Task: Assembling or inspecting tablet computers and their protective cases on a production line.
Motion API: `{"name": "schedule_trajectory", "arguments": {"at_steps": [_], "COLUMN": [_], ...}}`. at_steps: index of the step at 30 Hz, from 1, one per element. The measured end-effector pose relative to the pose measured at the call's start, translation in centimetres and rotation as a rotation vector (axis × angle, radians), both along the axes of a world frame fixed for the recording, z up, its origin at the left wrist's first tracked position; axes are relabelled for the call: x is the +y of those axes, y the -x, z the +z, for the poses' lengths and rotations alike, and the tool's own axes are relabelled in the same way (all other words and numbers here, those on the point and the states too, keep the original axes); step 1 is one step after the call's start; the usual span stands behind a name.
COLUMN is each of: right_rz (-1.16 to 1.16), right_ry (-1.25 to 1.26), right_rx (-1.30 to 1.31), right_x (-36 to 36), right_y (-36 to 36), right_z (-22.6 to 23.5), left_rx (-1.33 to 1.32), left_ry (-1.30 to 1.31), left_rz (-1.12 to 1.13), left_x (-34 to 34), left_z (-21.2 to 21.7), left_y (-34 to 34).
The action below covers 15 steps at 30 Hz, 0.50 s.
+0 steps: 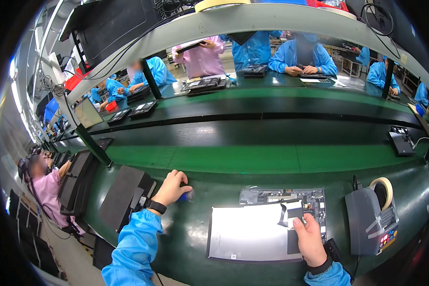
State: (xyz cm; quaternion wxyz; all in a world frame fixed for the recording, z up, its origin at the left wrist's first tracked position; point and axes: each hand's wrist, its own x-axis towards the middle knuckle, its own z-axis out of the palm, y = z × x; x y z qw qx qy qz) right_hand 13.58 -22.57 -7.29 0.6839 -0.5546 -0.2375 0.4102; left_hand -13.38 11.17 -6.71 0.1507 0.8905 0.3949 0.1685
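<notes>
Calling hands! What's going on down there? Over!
Left hand: at small blue object, hold unclear. Right hand: holding silver panel by right end. Panel hides part of open circuit-board chassis. Grey tape machine stands apart, right.

The panel (252, 233) looks smooth and silvery, the tabletop (186, 243) glossy.

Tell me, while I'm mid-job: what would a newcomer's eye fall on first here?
Probably the large silvery panel, bright on the green bench right of centre, with the right hand at its right end and exposed circuitry showing beyond its far edge. Next, the grey tape dispenser with coloured buttons at far right, then the left hand by a small blue thing left of centre.
</notes>
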Motion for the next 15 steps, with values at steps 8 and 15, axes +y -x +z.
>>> {"name": "schedule_trajectory", "arguments": {"at_steps": [8,15], "right_rz": [0.006,0.006], "right_ry": [0.026,0.045], "right_rx": [-0.033,-0.045], "right_x": [0.0,0.0], "right_y": [-0.1,0.2], "right_z": [0.0,0.6], "left_rx": [-0.069,0.04], "left_ry": [-0.057,-0.25], "left_rz": [0.001,0.09], "left_x": [-1.4,-4.0], "left_z": [-1.2,0.0], "left_y": [1.1,1.5]}}
